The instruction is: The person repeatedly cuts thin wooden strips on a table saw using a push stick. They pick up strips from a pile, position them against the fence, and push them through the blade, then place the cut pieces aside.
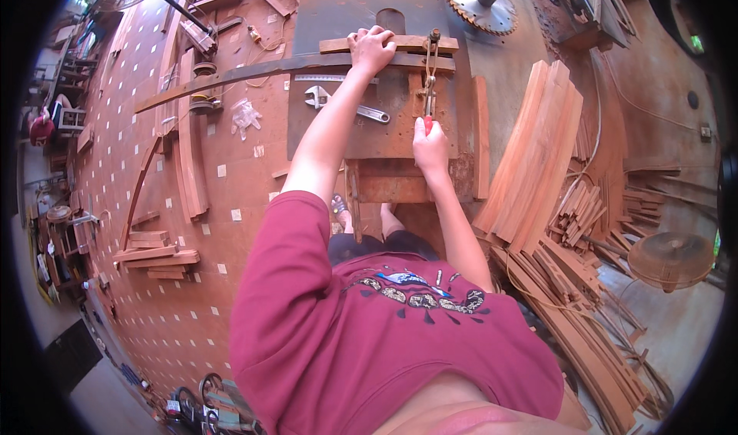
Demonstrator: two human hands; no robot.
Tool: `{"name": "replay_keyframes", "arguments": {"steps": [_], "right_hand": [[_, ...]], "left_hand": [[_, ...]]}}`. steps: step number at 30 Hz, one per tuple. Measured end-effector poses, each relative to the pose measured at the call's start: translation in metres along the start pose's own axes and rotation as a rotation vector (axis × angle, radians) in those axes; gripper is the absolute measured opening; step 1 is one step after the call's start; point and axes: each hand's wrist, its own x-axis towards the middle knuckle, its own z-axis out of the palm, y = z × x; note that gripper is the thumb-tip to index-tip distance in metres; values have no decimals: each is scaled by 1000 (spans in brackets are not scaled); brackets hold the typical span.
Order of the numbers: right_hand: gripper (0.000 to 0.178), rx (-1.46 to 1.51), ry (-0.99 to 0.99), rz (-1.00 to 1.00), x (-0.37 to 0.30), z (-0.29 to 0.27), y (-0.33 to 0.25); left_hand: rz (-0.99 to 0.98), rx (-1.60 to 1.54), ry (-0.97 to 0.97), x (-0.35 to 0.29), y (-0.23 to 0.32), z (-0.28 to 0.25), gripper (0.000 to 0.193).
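Note:
Ahead of me is a dark metal worktable [330, 20] with a long narrow bar [254, 71] across it, reaching far out to the left. A short wooden strip [411, 44] lies along the bar's far side. My left hand [372, 51] is closed over this strip, its fingers bent across the top. My right hand [431, 147] grips the red handle [428, 124] of a metal clamp [430, 74], whose far end sits over the strip and bar. An adjustable wrench [369, 112] and a steel ruler [323, 78] lie near my left forearm.
A circular saw blade [482, 4] rests at the far right of the table. Wide boards [534, 151] and piled offcuts [576, 216] stand on the right, beside a fan [670, 260]. Lumber [192, 143] and a white glove [245, 117] lie on the tiled floor at left.

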Motion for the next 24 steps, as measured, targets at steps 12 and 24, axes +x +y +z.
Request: {"name": "replay_keyframes", "arguments": {"steps": [12,24], "right_hand": [[38,-11,60,-126,-8,0,-2],[40,-55,7,-57,-10,-11,-20]], "left_hand": [[-2,-6,157,-6,7,3,25],[-31,-43,147,-7,8,1,24]]}}
